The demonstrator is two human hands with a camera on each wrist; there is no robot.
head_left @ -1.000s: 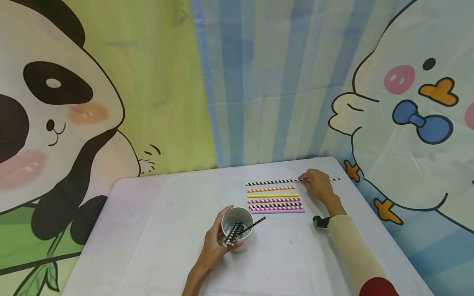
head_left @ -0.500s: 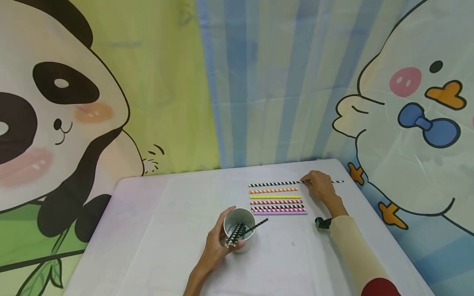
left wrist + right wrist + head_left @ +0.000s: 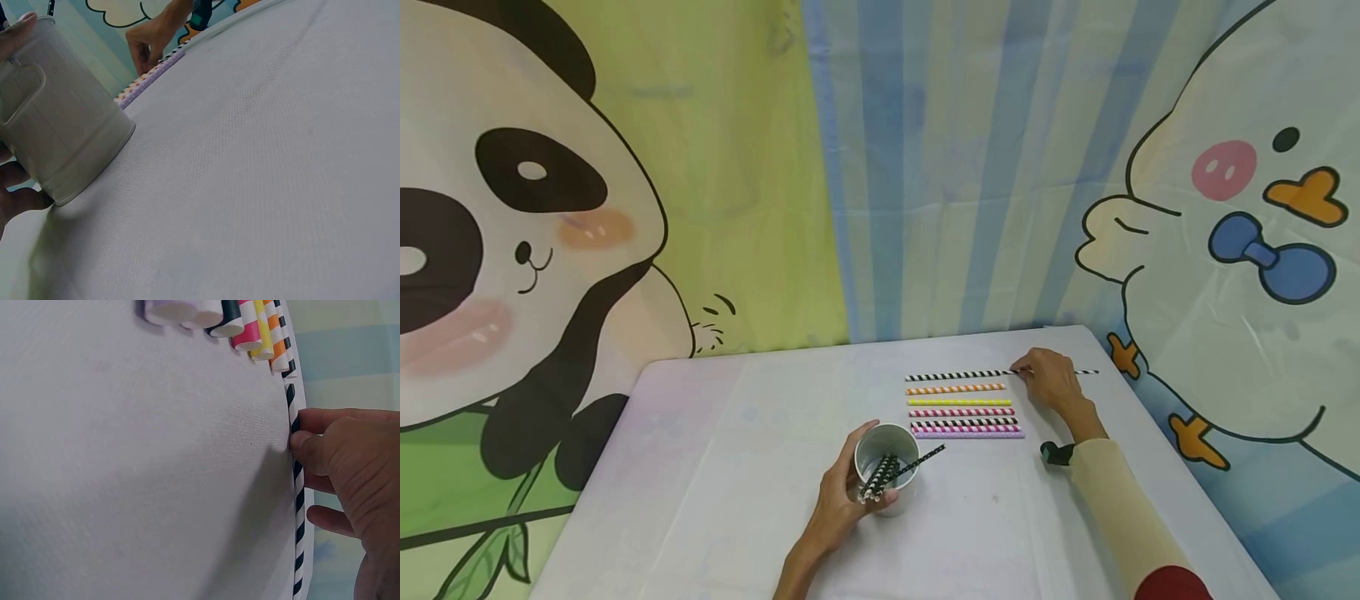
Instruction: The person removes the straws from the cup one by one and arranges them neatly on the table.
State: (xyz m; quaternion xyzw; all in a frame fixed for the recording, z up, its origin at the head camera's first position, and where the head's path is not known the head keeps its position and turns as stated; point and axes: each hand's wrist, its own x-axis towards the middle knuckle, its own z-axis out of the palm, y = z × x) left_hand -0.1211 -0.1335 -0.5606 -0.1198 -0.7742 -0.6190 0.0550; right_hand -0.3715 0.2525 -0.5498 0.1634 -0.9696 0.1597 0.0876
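Note:
My left hand [image 3: 835,504] holds a pale cup [image 3: 75,119] by its side, tilted, with its mouth toward the head camera. Several black patterned paper straws [image 3: 878,479] stand in the cup, one leaning out to the right. At the far right of the table, my right hand [image 3: 1051,382] pinches a black-and-white striped straw [image 3: 299,544] between thumb and fingers. That straw lies on the table along the back edge. Its end is close to the end of another black-and-white striped straw [image 3: 955,376], in line with it.
Below that line lie an orange striped straw [image 3: 955,389], a yellow one [image 3: 958,402], a red striped one [image 3: 961,413], a black striped one [image 3: 973,422] and a lilac one [image 3: 967,435], roughly parallel. A printed curtain [image 3: 917,208] hangs behind the white table [image 3: 715,467].
The head view has shifted slightly. Both hands, the cup and the straws keep their places on the table.

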